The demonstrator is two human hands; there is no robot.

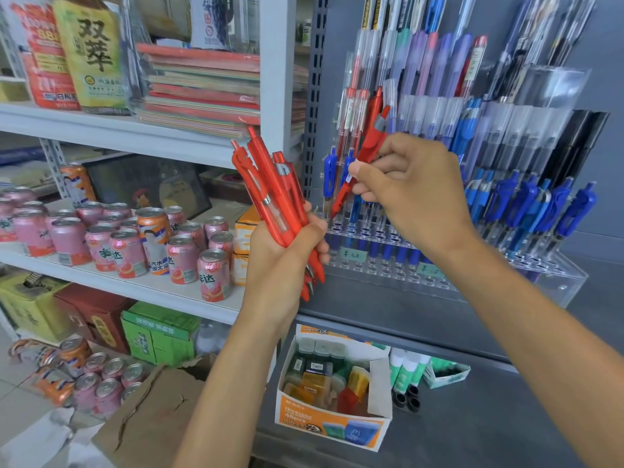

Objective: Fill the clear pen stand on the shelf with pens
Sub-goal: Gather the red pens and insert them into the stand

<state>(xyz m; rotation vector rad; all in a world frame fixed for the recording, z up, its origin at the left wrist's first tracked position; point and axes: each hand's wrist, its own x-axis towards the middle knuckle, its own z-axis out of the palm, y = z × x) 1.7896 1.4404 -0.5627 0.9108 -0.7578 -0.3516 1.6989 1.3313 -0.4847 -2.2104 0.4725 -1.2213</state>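
Red pen (370,145), steep diagonal, tip down-left

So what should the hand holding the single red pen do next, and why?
Probably lower the red pen tip-first into an empty hole at the left of the clear stand: the right hand pinches it tilted, tip near those holes; the left hand grips more.

The bundle of pens (273,204) is solid red. The single pen (369,143) is the same red, with a grey band near its top. The stand (560,282) is clear and bears blue pens (526,204), black pens (580,143) and mint-green price labels (353,254). The shelf (439,319) under it is dark grey. The cans (182,258) are pink, a few of them orange and white. The box (162,336) is green.
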